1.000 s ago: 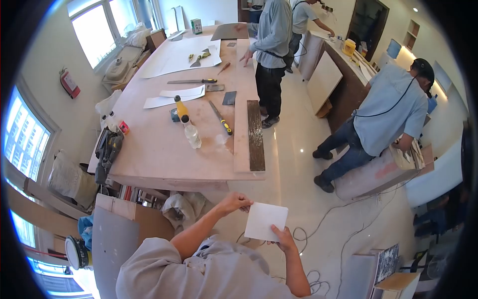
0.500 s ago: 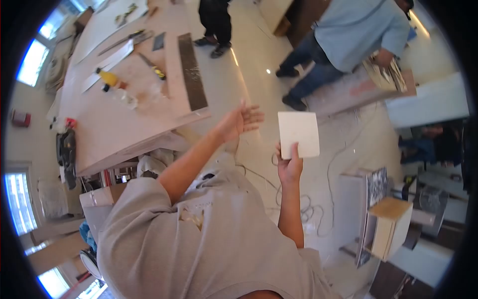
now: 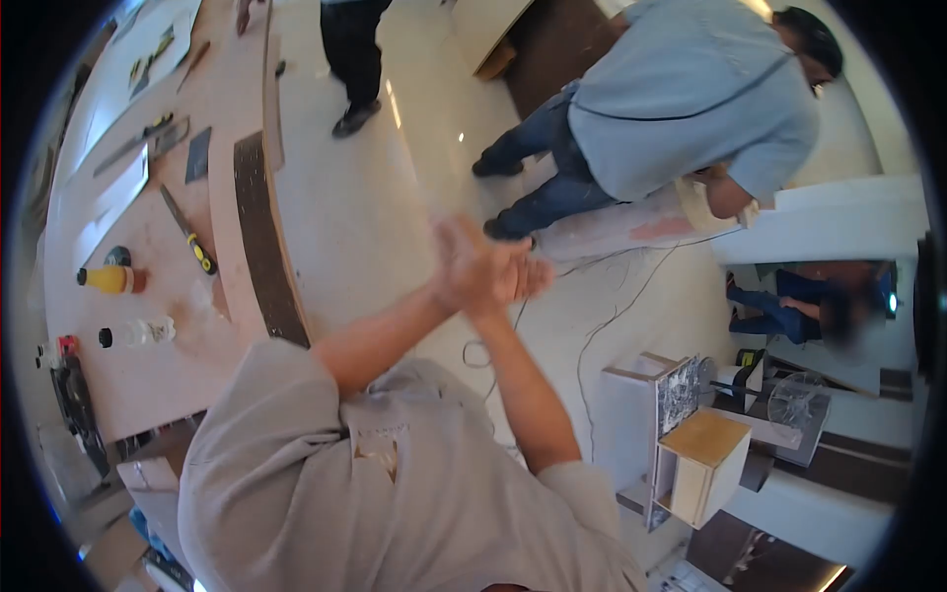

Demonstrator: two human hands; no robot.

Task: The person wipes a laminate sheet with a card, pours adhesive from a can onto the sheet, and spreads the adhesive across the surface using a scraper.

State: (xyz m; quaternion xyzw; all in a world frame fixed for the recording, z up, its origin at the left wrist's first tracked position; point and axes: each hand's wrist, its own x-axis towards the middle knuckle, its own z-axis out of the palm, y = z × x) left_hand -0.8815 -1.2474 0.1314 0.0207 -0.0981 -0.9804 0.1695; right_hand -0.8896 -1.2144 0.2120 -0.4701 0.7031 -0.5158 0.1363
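Note:
My left hand [image 3: 518, 276] and my right hand [image 3: 466, 259] are together in front of my chest, overlapping and smeared by motion. Some fingers stick out on the right side of the pair, but the blur hides how either hand is closed. No held object shows, and I cannot make out the pale square panel anywhere. To the left of the hands lies a worktable [image 3: 118, 395] edged by a dark strip [image 3: 264, 247]. On its top are a handsaw with a yellow-black handle [image 3: 189, 232], a bottle of orange drink [image 3: 107, 279] and a clear bottle [image 3: 138, 333].
A co-worker in a light blue shirt [image 3: 681, 109] bends over a long board [image 3: 617, 232]. Another person's dark trousers [image 3: 352, 54] show at the top. Cables [image 3: 592, 355] run across the floor. A small wooden cabinet [image 3: 702, 464] and a fan [image 3: 797, 397] stand at right.
My hands have come together from apart. The pale square panel that my right hand held is out of sight. The view has shifted right, so the worktable sits farther left.

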